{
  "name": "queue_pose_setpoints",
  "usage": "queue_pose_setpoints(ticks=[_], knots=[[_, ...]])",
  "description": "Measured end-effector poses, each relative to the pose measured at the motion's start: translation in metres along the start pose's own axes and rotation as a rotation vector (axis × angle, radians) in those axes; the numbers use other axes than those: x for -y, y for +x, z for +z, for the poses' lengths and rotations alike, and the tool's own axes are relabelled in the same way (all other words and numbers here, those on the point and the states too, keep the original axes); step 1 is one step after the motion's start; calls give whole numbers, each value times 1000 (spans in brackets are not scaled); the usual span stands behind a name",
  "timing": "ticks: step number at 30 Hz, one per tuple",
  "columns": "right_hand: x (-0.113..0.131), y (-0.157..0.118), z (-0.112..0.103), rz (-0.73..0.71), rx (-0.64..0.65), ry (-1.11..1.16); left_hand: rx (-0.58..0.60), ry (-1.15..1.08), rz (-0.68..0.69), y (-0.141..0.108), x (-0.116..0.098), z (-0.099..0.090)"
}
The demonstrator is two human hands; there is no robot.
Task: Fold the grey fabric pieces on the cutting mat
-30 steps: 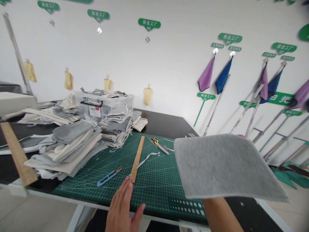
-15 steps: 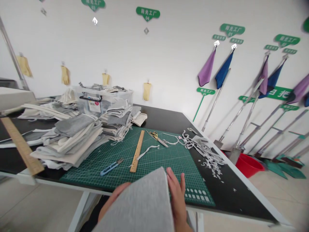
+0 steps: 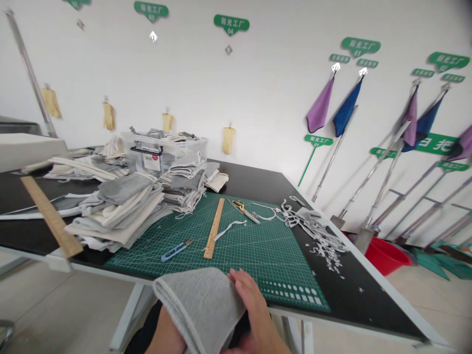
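Observation:
A piece of grey knit cloth [image 3: 206, 300] with a stitched edge is held up at the table's near edge. My left hand is under or inside this cloth; only the wrist [image 3: 167, 334] shows, and its fingers are hidden. My right hand [image 3: 254, 309] holds the cloth's right side, fingers along its edge and thumb low down. Just beyond, on the green cutting mat [image 3: 258, 246], lie blue thread snips [image 3: 177, 250], a wooden ruler [image 3: 214, 228], a pale fabric strip [image 3: 228, 228] and gold-handled scissors [image 3: 245, 211].
Stacks of folded grey and cream cloth [image 3: 118, 211] stand at the left, before a clear plastic box [image 3: 147, 157] full of cloth. A second wooden ruler [image 3: 51, 216] overhangs the front edge. Fabric scraps [image 3: 320, 236] lie at the right. A red basin [image 3: 387, 255] is on the floor.
The grey cloth has tipped down and turned, so its stitched edge now faces left. My left fingers have gone out of sight beneath it. My right hand has shifted slightly left and lower.

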State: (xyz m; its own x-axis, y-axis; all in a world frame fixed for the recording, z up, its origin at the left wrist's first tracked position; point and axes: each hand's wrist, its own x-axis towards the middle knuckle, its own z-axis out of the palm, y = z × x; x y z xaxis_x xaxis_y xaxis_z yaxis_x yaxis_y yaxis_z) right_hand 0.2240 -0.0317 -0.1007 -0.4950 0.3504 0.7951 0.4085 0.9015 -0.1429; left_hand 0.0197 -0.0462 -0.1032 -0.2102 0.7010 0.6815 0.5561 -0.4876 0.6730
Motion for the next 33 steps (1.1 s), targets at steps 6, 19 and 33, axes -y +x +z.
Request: queue_pose_setpoints(ticks=[6, 19, 33], knots=[[23, 2, -20, 100, 31, 3, 344, -339, -209, 24, -48, -7], [64, -13, 8, 979, -498, 795, 185, -44, 156, -25, -33, -13], [65, -14, 3, 813, -473, 810, 417, -221, -169, -27, -56, -19]])
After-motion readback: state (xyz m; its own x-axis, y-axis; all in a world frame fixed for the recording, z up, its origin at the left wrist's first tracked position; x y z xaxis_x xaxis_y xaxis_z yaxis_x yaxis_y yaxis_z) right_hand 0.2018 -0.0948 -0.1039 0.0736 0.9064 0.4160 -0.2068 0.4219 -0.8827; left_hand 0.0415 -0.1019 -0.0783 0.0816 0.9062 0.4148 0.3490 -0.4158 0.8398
